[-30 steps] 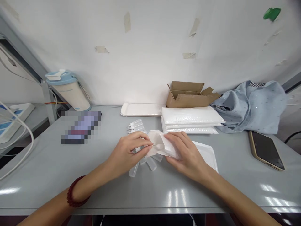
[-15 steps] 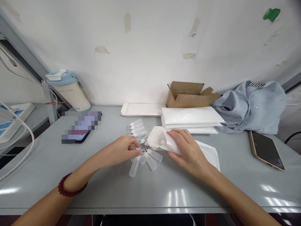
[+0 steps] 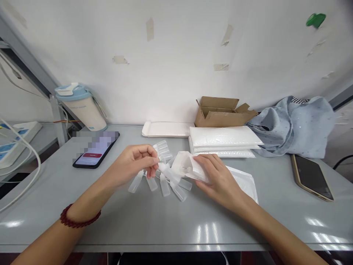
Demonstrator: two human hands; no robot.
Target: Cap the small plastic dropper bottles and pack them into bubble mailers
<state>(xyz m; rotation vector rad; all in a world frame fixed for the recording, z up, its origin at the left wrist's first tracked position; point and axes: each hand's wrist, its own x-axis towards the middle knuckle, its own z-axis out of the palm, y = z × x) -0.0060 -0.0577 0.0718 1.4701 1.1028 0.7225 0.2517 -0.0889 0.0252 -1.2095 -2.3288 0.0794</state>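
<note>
My left hand (image 3: 139,162) pinches a small translucent squeeze bottle (image 3: 168,172) by its white cap end, the bottle's body pointing right toward an envelope's mouth. My right hand (image 3: 217,176) grips that white bubble envelope (image 3: 197,170), its opening facing left and spread apart; what lies inside is hard to make out. Several loose squeeze bottles (image 3: 164,184) lie fanned out on the table beneath my left hand. Behind them a row of similar bottles (image 3: 163,150) lies side by side, partly hidden by my fingers. Another white envelope (image 3: 242,180) lies flat under my right wrist.
A stack of white bubble envelopes (image 3: 226,136) sits before an open cardboard box (image 3: 220,116). Left of it lies another white envelope (image 3: 168,129). A phone (image 3: 92,154) and a tumbler (image 3: 82,106) stand left; a second phone (image 3: 311,176) and a blue cloth bag (image 3: 300,125) lie right.
My left hand has lifted a squeeze bottle off the pile and swung it toward the envelope's mouth. The loose bottles have shifted and spread leftward. My right hand still holds the envelope.
</note>
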